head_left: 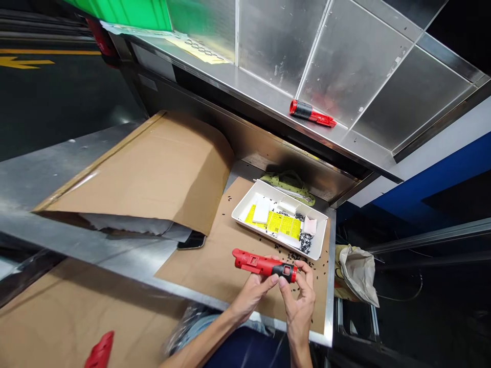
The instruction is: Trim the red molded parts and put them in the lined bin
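Both my hands grip a red and black plastic tool housing (255, 262), held sideways above the cardboard-covered bench. My left hand (253, 291) is closed around its lower middle, with the thumb pressed near the black section. Around the black end, my right hand (299, 294) has its thumb in front and its fingers behind and over the tip. Just beyond the hands sits a white tray (245, 221) with yellow label sheets (284, 225), white pads and many small black pieces (306, 242). More black bits lie scattered on the cardboard.
A similar red and black housing (312, 113) lies on the metal ledge. A large cardboard box (153, 168) lies open at left. Behind the tray is a green patterned bag (287, 185). Another red part (100, 350) shows at lower left, and a lined bag (356, 276) stands at right.
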### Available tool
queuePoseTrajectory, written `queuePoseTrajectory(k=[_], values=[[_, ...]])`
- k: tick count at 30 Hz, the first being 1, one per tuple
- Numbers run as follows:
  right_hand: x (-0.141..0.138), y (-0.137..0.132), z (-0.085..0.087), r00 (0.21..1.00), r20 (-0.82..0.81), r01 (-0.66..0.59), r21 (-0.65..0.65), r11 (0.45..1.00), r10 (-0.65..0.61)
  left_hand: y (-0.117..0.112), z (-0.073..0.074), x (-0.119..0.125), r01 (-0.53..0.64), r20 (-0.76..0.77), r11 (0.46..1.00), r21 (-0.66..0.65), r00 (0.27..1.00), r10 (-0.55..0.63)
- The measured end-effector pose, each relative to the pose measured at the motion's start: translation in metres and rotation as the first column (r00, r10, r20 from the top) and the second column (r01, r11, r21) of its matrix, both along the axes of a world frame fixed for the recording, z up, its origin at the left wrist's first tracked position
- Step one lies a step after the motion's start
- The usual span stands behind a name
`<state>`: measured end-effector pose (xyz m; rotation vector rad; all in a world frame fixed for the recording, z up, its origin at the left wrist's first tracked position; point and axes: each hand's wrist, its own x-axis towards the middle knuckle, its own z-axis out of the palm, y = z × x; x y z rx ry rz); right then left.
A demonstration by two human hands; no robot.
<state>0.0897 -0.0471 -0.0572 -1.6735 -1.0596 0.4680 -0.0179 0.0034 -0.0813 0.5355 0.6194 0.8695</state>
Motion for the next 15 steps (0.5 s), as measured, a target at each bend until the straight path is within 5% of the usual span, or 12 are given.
queuePoseTrajectory(k=[8,15], values=[[0.000,-0.002,-0.004,0.996,0.075,-0.056,0.021,0.998,0.054,-0.002,-0.016,0.001,0.008,0.004,1.000,0.011,1.000,-0.008],[0.017,-0.006,-0.009,0.928,0.289,-0.268,0.069,0.961,0.238,0.000,-0.007,-0.012,0.062,0.062,0.996,-0.062,0.996,-0.058]])
